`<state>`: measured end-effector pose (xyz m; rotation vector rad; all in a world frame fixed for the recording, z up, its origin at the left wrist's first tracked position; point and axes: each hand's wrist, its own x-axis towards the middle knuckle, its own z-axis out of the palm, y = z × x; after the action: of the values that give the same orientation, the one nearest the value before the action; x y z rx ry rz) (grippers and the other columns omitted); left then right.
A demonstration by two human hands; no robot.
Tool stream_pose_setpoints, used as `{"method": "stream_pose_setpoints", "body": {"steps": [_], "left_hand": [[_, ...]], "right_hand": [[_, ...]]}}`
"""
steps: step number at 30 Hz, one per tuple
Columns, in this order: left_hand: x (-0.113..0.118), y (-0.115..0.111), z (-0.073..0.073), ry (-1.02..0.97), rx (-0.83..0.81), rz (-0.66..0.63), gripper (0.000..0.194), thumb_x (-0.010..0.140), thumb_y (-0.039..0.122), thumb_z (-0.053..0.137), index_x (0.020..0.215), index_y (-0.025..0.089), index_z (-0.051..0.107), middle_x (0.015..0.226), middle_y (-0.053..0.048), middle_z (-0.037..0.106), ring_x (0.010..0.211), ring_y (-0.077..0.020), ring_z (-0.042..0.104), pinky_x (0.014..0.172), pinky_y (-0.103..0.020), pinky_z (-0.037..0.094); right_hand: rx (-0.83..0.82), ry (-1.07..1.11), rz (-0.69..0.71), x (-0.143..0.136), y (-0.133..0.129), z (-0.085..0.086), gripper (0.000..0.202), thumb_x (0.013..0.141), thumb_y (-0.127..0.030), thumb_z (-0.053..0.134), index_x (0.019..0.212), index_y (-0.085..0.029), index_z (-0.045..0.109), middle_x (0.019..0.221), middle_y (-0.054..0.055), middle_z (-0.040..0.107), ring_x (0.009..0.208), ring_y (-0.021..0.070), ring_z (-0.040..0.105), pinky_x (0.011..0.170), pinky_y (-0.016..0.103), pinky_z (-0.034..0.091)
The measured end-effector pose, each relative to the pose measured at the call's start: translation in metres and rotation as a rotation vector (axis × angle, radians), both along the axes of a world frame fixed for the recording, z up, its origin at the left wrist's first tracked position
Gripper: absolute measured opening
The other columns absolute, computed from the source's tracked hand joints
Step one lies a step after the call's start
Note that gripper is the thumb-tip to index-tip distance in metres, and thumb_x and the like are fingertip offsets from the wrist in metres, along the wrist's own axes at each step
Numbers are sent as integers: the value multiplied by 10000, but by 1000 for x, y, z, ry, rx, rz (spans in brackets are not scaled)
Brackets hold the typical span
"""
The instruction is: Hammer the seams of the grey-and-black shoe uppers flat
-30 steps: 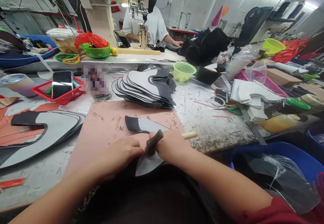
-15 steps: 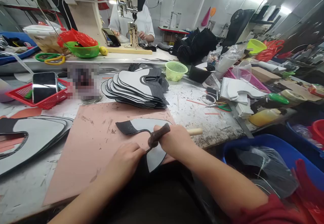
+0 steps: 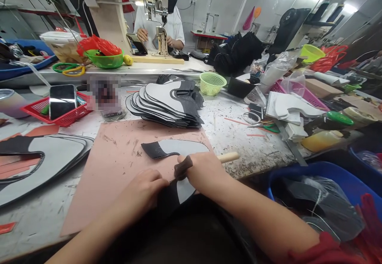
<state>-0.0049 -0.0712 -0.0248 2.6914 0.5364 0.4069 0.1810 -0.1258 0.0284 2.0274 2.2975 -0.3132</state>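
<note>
A curved shoe upper piece (image 3: 191,146), pale grey with black ends, lies on the pinkish board (image 3: 116,164) in front of me. My right hand (image 3: 205,172) is closed around a hammer, whose pale wooden handle (image 3: 229,157) sticks out to the right. Over the upper's inner curved edge sits the dark hammer head (image 3: 182,169), close to my left fingertips. My left hand (image 3: 149,186) pinches the near edge of the upper, thumb and forefinger together. My hands and the hammer hide the middle of the piece.
Stacked uppers (image 3: 167,104) stand behind the board, with more uppers (image 3: 59,152) at left. A green basket (image 3: 212,84), red basket (image 3: 71,116) and steel ruler (image 3: 291,144) lie around. A co-worker (image 3: 161,29) sits behind a sewing machine (image 3: 110,13). Blue tub (image 3: 274,180) at right.
The hammer head has moved a little left and down along the upper's curved edge. My left hand stays at the edge. The view has shifted slightly, and the co-worker's hand has risen.
</note>
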Motion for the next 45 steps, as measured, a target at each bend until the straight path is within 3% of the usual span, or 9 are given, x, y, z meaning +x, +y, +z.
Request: {"method": "stream_pose_setpoints", "body": {"steps": [9,16,22,28,33,36,40,43,45], "left_hand": [[-25,-38,-9,-56,586,48,393,805,12,326,1009,155,631,976,-76,683,851,-211,588,711,-317,425],[-37,-58,-19,-72,558,222,410,828,27,303,1031,178,626,995,-83,674,898,-230,583,753,-353,415],[14,-64,-12,-222,517,-239,252,847,75,405,953,140,624,886,-54,673,823,-180,588,743,-285,454],[49,-72,-32,-56,530,-104,308,830,147,424,1105,99,556,925,-116,650,843,-244,582,656,-354,477],[-4,-49,-1,-55,547,44,146,800,85,446,824,145,576,566,-10,517,459,-150,469,405,-282,347],[-51,-18,44,-249,539,367,241,849,52,352,811,182,551,728,-36,588,628,-131,567,568,-234,454],[-117,21,89,-295,962,800,205,862,133,516,1049,215,505,967,-26,622,876,-167,601,824,-336,492],[-162,35,84,-158,1292,907,226,840,133,551,1042,224,507,904,11,662,789,-160,622,762,-330,510],[-187,36,60,-34,1278,905,177,843,144,526,986,249,518,846,40,677,762,-165,624,721,-317,508]], "right_hand": [[-45,28,25,-14,-1,6,213,841,-131,401,898,-191,597,763,35,659,693,169,603,561,241,348],[-21,120,87,-24,6,10,225,872,-174,394,895,-193,617,873,40,671,815,173,608,607,238,381],[11,109,70,-34,13,8,204,847,-163,424,958,-194,593,855,39,680,729,176,616,576,257,354],[105,98,-101,-26,14,3,228,843,-168,405,910,-251,606,780,6,681,702,175,624,524,252,287],[40,-74,-413,31,12,-22,315,835,-138,397,1032,-233,624,795,60,697,705,227,644,548,271,333],[86,-31,-459,65,13,-45,326,812,-132,425,1031,-236,643,797,67,696,722,231,646,562,274,358],[92,91,-456,86,15,-69,288,806,-156,444,937,-284,667,830,34,697,746,222,645,570,259,377],[127,121,-483,87,16,-77,272,805,-166,456,905,-305,667,827,22,698,742,218,643,574,247,382],[149,132,-504,85,15,-78,279,816,-163,434,907,-300,660,841,28,700,766,223,642,579,247,386]]}}
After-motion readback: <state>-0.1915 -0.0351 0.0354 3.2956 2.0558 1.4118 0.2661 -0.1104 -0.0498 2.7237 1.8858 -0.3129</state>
